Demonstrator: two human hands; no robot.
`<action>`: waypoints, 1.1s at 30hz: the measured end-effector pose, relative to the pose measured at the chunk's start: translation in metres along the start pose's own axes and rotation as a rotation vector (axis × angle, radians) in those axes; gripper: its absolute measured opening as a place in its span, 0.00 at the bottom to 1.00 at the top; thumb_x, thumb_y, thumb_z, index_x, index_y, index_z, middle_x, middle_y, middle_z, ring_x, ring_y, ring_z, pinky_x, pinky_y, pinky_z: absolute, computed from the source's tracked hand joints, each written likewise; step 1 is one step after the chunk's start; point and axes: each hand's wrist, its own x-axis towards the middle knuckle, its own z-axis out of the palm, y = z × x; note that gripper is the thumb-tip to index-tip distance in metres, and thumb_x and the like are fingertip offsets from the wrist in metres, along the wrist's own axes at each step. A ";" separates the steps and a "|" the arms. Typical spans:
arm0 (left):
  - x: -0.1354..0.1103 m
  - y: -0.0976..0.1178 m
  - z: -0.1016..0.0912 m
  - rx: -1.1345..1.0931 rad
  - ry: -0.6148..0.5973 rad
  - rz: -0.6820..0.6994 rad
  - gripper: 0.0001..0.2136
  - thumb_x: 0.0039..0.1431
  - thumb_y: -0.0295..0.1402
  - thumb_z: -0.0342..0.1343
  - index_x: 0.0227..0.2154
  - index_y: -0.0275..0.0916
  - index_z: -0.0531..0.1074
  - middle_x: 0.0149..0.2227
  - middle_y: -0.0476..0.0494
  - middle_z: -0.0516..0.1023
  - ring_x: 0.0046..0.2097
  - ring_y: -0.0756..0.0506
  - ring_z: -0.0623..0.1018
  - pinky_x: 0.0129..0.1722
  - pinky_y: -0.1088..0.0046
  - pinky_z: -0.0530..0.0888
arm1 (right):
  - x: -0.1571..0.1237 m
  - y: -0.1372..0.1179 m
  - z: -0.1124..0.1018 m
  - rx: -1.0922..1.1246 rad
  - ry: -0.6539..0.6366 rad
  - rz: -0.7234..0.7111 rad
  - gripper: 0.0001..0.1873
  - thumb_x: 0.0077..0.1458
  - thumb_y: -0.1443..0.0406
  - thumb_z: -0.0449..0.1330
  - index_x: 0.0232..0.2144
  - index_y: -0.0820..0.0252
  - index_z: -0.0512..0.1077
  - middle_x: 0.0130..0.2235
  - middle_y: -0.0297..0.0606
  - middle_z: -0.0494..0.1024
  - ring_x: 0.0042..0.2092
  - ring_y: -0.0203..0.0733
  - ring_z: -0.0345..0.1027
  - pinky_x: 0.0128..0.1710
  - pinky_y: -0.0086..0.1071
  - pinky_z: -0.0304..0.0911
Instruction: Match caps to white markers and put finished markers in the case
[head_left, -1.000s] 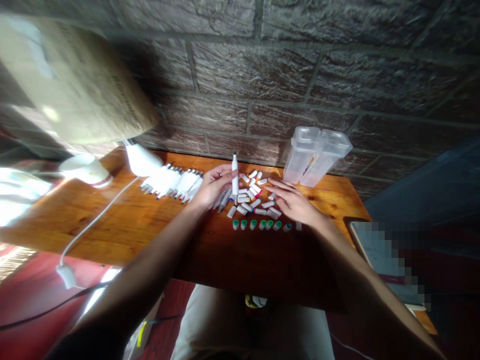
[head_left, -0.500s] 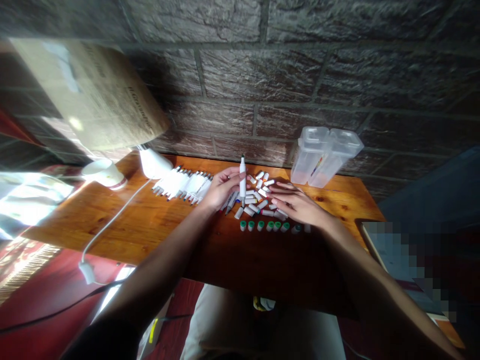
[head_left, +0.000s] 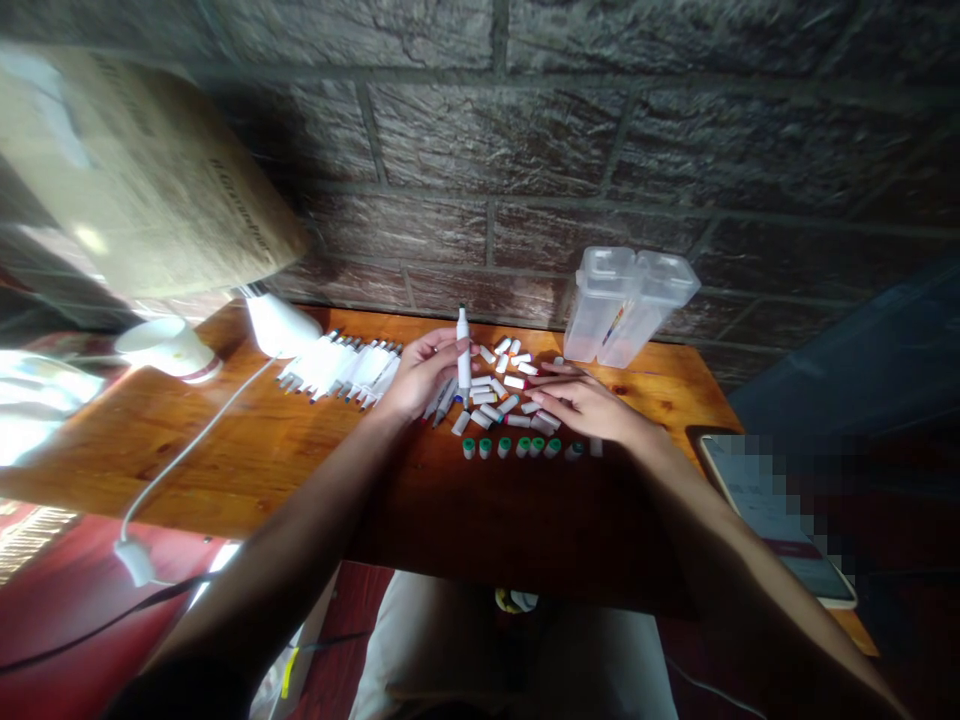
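My left hand is closed round a white marker held upright, its tip pointing up. Under and beside it lie a few uncapped markers. My right hand rests flat, fingers stretched out, on a scatter of loose white marker caps on the wooden table. Several green-topped caps stand in a row in front of the pile. A row of white markers lies side by side left of my left hand.
A clear plastic marker case stands open at the back right against the brick wall. A white lamp base, its cable and a cardboard box are at the left. A tablet lies at the table's right edge.
Only the camera has shifted a little. My left hand keeps the marker upright and my right hand stays on the caps.
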 end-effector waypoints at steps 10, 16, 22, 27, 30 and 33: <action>0.005 0.005 -0.006 -0.083 0.075 0.021 0.12 0.49 0.34 0.69 0.35 0.35 0.76 0.33 0.45 0.82 0.29 0.51 0.80 0.33 0.76 0.77 | 0.005 -0.016 0.002 0.057 0.072 0.007 0.17 0.69 0.61 0.52 0.53 0.51 0.76 0.57 0.38 0.78 0.60 0.46 0.70 0.63 0.45 0.64; 0.009 0.007 -0.008 -0.152 0.144 -0.005 0.13 0.49 0.32 0.68 0.37 0.35 0.76 0.32 0.47 0.81 0.27 0.52 0.79 0.27 0.78 0.75 | 0.010 -0.013 0.003 0.115 0.123 0.071 0.16 0.67 0.63 0.53 0.50 0.55 0.77 0.55 0.42 0.79 0.57 0.47 0.73 0.60 0.44 0.67; 0.008 0.005 -0.007 -0.169 0.128 -0.013 0.11 0.49 0.31 0.67 0.35 0.35 0.75 0.32 0.47 0.81 0.27 0.51 0.78 0.27 0.77 0.76 | 0.023 -0.003 0.009 0.080 0.137 0.062 0.17 0.66 0.61 0.55 0.53 0.55 0.76 0.57 0.42 0.78 0.58 0.48 0.73 0.60 0.43 0.67; 0.008 0.004 -0.007 -0.147 0.142 -0.018 0.11 0.48 0.31 0.67 0.34 0.36 0.74 0.33 0.47 0.81 0.27 0.51 0.78 0.28 0.76 0.76 | 0.014 -0.002 0.007 0.064 0.128 0.049 0.14 0.65 0.62 0.56 0.46 0.55 0.80 0.50 0.42 0.82 0.52 0.49 0.77 0.57 0.44 0.69; 0.009 0.003 -0.007 -0.144 0.138 -0.016 0.11 0.48 0.32 0.68 0.34 0.35 0.74 0.32 0.47 0.81 0.27 0.51 0.79 0.30 0.75 0.77 | 0.006 -0.006 0.001 0.043 0.164 0.081 0.14 0.65 0.62 0.56 0.44 0.56 0.81 0.47 0.42 0.84 0.49 0.48 0.78 0.54 0.43 0.71; 0.008 0.003 -0.006 -0.154 0.136 -0.013 0.11 0.48 0.31 0.68 0.34 0.35 0.74 0.32 0.47 0.81 0.26 0.51 0.78 0.29 0.75 0.77 | 0.001 -0.007 -0.006 0.024 0.196 0.092 0.13 0.64 0.63 0.56 0.44 0.56 0.80 0.47 0.42 0.84 0.48 0.48 0.78 0.53 0.43 0.72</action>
